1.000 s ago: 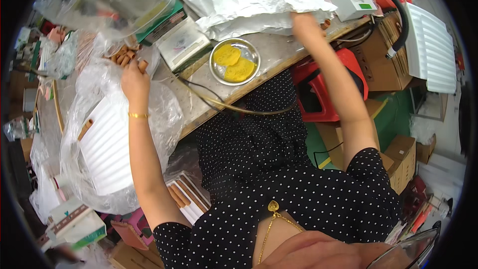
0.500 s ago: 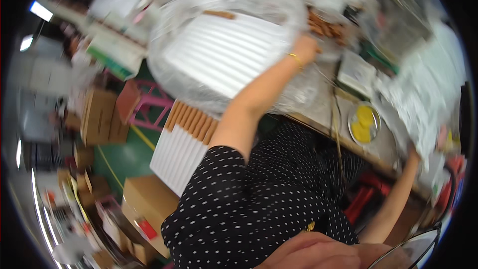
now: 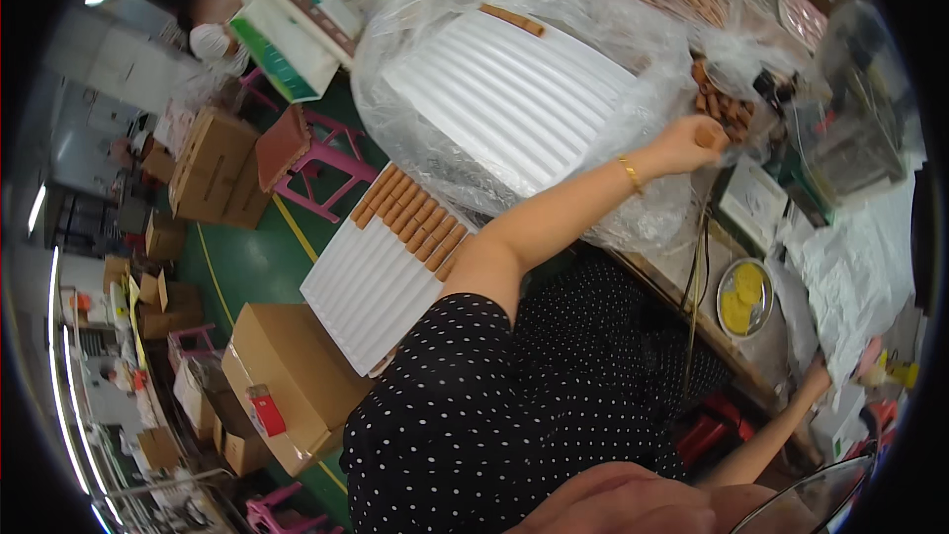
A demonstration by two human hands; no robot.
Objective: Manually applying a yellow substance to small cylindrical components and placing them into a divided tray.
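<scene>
A small factory or packing workshop, it seems: a green painted floor (image 3: 247, 267) with yellow lane lines at 9 o'clock, stacked cardboard cartons (image 3: 287, 376) at 7, white ribbed trays (image 3: 371, 282) of brown cylinders, and a cluttered workbench (image 3: 692, 267) at 2.

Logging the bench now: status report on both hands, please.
Left hand pinching a small brown cylinder beside the brown pile. Right hand low at the bench edge, grip unclear. Clear plastic bag over the white ribbed tray crowds the reach.
</scene>
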